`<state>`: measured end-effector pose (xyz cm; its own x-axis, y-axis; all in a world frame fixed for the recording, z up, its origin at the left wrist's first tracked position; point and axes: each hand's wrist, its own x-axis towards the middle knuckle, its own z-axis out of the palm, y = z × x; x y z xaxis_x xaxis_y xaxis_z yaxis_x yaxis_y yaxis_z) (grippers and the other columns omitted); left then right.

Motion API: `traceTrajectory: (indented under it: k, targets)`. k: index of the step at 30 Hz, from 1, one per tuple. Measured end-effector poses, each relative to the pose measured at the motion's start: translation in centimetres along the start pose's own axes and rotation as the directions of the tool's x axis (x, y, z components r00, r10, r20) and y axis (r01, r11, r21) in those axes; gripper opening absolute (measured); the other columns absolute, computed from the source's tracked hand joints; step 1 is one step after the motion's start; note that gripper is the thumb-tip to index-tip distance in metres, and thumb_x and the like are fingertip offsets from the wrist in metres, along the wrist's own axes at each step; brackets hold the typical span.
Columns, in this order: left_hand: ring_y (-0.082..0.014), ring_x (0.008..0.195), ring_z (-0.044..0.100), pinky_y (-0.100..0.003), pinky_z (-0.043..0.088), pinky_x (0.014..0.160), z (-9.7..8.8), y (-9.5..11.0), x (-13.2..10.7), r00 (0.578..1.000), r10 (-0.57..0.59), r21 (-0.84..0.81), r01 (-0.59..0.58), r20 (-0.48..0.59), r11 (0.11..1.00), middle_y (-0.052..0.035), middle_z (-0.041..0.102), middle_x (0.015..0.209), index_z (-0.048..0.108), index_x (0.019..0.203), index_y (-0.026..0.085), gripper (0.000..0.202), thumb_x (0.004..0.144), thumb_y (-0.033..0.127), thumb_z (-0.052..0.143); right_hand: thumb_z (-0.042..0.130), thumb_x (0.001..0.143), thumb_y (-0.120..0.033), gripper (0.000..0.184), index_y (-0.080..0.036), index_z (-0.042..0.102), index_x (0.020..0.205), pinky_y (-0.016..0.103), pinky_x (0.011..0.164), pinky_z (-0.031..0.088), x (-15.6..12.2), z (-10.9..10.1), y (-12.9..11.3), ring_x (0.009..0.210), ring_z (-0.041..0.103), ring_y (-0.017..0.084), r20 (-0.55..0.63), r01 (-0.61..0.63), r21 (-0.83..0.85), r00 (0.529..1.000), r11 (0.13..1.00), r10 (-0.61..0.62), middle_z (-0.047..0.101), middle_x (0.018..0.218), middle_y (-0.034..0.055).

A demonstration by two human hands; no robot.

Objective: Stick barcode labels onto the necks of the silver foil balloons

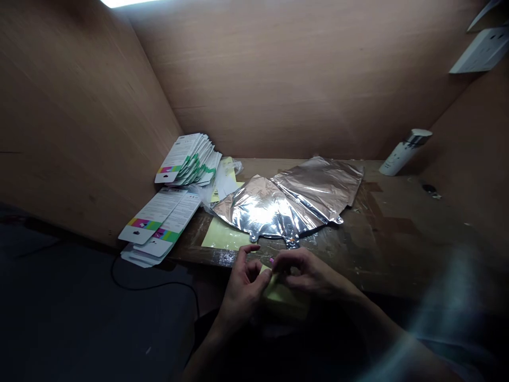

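Note:
At the table's front edge, my left hand pinches the upper left corner of a yellow sheet of paper between thumb and fingers. My right hand is closed with its fingertips together at the paper's top edge, close to the left thumb. A tiny pink bit shows between the two hands; what it belongs to is hidden. Just beyond the hands lies a flat, shiny foil piece with small tabs along its near edge. Another yellow sheet lies partly under the foil.
Printed white cards with colored bands form a far stack and a nearer stack at the left. A white bottle with a silver cap leans at the back right. Wooden panels surround the table. A socket strip is upper right.

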<state>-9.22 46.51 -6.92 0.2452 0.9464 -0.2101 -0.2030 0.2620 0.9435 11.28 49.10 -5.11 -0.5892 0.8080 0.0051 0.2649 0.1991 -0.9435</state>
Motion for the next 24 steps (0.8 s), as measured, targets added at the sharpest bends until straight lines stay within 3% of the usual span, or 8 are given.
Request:
traceTrajectory:
  k: [4, 11, 15, 19, 21, 24]
  targets:
    - [-0.0068, 0.055, 0.041, -0.017, 0.035, 0.054, 0.1, 0.2, 0.0, 0.998, -0.023, 0.002, 0.023, 0.058, 1.0, 0.0108, 0.048, 0.067, 0.041, 0.133, 0.023, 0.058, 0.086, 0.027, 0.074, 0.063, 0.084, -0.012, 0.008, -0.017, 0.07, 0.086, 0.022, 0.06, 0.037, -0.2, 0.1, 0.0, 0.065, 0.049, 0.011, 0.008, 0.03, -0.062, 1.0, 0.998, -0.029, 0.057, 0.071, -0.0034]
    - [-0.0072, 0.055, 0.043, -0.017, 0.037, 0.055, 0.1, -0.4, 0.3, 1.0, -0.006, -0.01, 0.007, 0.025, 1.0, 0.0103, 0.051, 0.067, 0.039, 0.134, 0.024, 0.058, 0.087, 0.027, 0.073, 0.063, 0.084, -0.009, 0.01, -0.018, 0.067, 0.083, 0.022, 0.061, 0.038, -1.2, 0.5, 0.3, 0.065, 0.052, 0.011, -0.082, 0.071, -0.174, 0.993, 0.982, -0.086, 0.059, 0.072, -0.0028]
    - [-0.0076, 0.057, 0.045, -0.018, 0.039, 0.057, 0.1, -0.9, 0.3, 1.0, 0.005, -0.045, -0.004, 0.017, 0.999, 0.0097, 0.052, 0.069, 0.039, 0.137, 0.025, 0.058, 0.09, 0.028, 0.072, 0.058, 0.097, -0.018, 0.013, -0.02, 0.071, 0.098, 0.027, 0.068, 0.046, -1.8, 1.1, 0.8, 0.074, 0.06, 0.015, -0.093, 0.166, -0.299, 0.975, 0.94, -0.202, 0.065, 0.087, 0.0036]
    - [-0.0079, 0.057, 0.046, -0.018, 0.039, 0.057, 0.2, -1.5, 0.3, 1.0, 0.003, -0.066, -0.004, -0.019, 0.998, 0.0092, 0.052, 0.07, 0.04, 0.137, 0.024, 0.058, 0.089, 0.029, 0.073, 0.057, 0.097, -0.017, 0.019, -0.024, 0.073, 0.104, 0.038, 0.084, 0.052, -2.7, 2.0, 0.8, 0.101, 0.061, 0.025, -0.144, 0.229, -0.431, 0.937, 0.873, -0.317, 0.064, 0.111, 0.0125]
    - [-0.0086, 0.058, 0.047, -0.018, 0.04, 0.058, 0.2, -1.9, 0.5, 0.999, -0.008, -0.076, 0.006, -0.033, 0.997, 0.0091, 0.051, 0.07, 0.041, 0.137, 0.023, 0.058, 0.089, 0.03, 0.073, 0.059, 0.096, -0.018, 0.016, -0.026, 0.072, 0.102, 0.042, 0.089, 0.052, -3.2, 2.0, 0.5, 0.105, 0.06, 0.027, -0.195, 0.213, -0.384, 0.933, 0.899, -0.304, 0.063, 0.113, 0.0125]
    - [-0.0103, 0.059, 0.05, -0.02, 0.042, 0.06, 0.1, -2.5, 1.1, 0.996, 0.031, -0.03, -0.034, -0.083, 0.999, 0.0083, 0.051, 0.071, 0.041, 0.137, 0.021, 0.054, 0.091, 0.032, 0.068, 0.062, 0.096, -0.021, 0.007, -0.025, 0.067, 0.098, 0.039, 0.084, 0.053, -3.3, 0.2, 0.0, 0.095, 0.062, 0.024, -0.355, 0.153, -0.119, 0.916, 0.981, -0.186, 0.064, 0.099, 0.0083]
